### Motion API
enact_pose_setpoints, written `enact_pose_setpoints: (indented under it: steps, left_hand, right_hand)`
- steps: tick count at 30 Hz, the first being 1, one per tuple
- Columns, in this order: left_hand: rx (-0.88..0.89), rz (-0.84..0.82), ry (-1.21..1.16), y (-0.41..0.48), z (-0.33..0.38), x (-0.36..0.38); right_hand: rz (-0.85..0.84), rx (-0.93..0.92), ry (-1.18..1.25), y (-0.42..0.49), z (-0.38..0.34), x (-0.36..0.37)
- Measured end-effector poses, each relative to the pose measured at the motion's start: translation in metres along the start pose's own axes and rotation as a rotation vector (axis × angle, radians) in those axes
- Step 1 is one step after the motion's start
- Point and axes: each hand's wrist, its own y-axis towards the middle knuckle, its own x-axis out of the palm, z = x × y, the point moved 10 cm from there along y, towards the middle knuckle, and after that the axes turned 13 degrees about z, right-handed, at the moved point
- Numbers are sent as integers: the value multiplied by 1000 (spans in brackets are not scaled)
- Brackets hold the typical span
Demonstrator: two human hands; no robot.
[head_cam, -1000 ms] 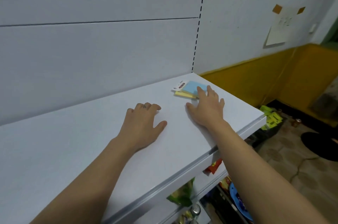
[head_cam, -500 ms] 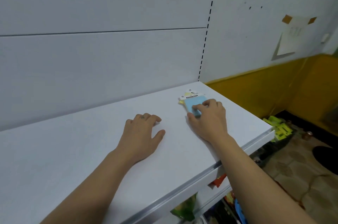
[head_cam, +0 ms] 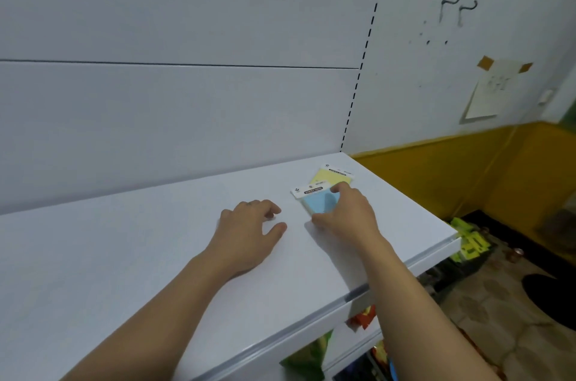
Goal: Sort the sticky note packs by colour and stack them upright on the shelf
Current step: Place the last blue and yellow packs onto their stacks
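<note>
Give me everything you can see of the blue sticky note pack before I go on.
The blue sticky note pack is a pale blue square pad topped by a white header card with a dark printed label. It lies flat or nearly so, turned askew, near the right end of the white shelf, not upright. The right hand grips it, thumb at its near edge and forefinger at its far side. Its header corner meets or overlaps the yellow pack behind it.
</note>
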Motion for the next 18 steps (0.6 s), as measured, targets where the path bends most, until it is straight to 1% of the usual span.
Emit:
enact_pose_setpoints:
  steps: [2,3,6,8,10,12,15,17,18]
  left_hand:
    - [-26,-5,-46,0,-1,0]
    - [-68,4,-114,0,-4,-2]
    - [-253,29,-365,2,-15,-9]
    - [-340,49,-475,4,-22,-13]
    - [-421,76,-614,3,-28,-16]
    - [-477,99,-739,3,-31,-20]
    - [-481,134,-793,3,-34,-27]
    - [-476,151,-770,4,-39,-29]
    - [-468,162,-734,6,-42,-31]
  right_hand:
    - [16,-11,100,-7,-13,0]
    - [27,-23,157,-12,-22,1]
    - [65,-79,348,-26,-47,4]
    - [75,-98,458,-34,-59,8]
    - [55,-129,511,-40,-70,15]
    - [-6,-173,547,-44,-80,25]
    - [-114,-221,594,-43,-86,35]
    - [-169,-255,580,-36,-85,39]
    - [-166,-263,546,-30,-82,38]
